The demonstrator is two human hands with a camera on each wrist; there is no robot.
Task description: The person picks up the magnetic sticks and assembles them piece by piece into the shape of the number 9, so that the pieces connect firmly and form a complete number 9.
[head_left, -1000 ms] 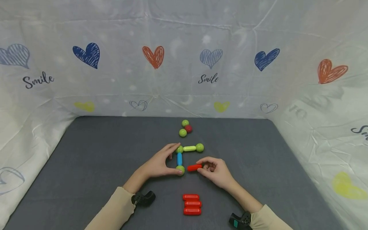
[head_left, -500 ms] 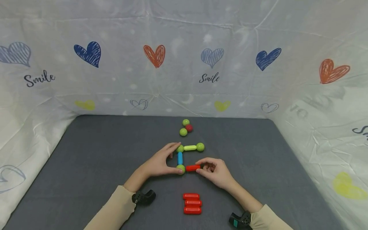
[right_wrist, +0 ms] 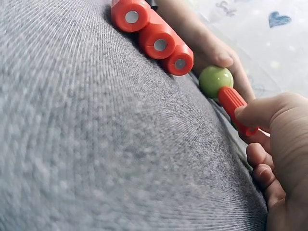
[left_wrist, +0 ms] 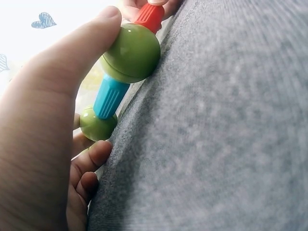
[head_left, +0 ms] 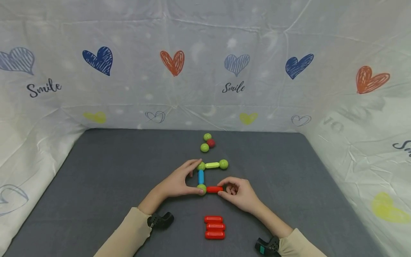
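My left hand [head_left: 178,182] grips a stick-and-ball frame at its left side. The thumb lies on the near green ball [left_wrist: 134,53] and the fingers are at the far green ball [left_wrist: 97,124]. Between these balls runs a blue rod [head_left: 201,176]. A yellow-green rod [head_left: 212,165] leads from the far ball to another green ball [head_left: 223,164] on the right. My right hand [head_left: 241,192] pinches a red rod [head_left: 213,189] between thumb and finger; the rod's left end meets the near ball in the right wrist view.
Three red rods [head_left: 215,226] lie side by side nearer the body, with metal discs in their ends. Behind the frame sit two loose green balls [head_left: 204,147] and a red ball [head_left: 211,143]. A white printed sheet [head_left: 199,96] rises behind the grey table surface [head_left: 128,153].
The right hand has brought the red rod left, from a gap beside the near green ball to touching it. The left hand keeps its hold on the frame.
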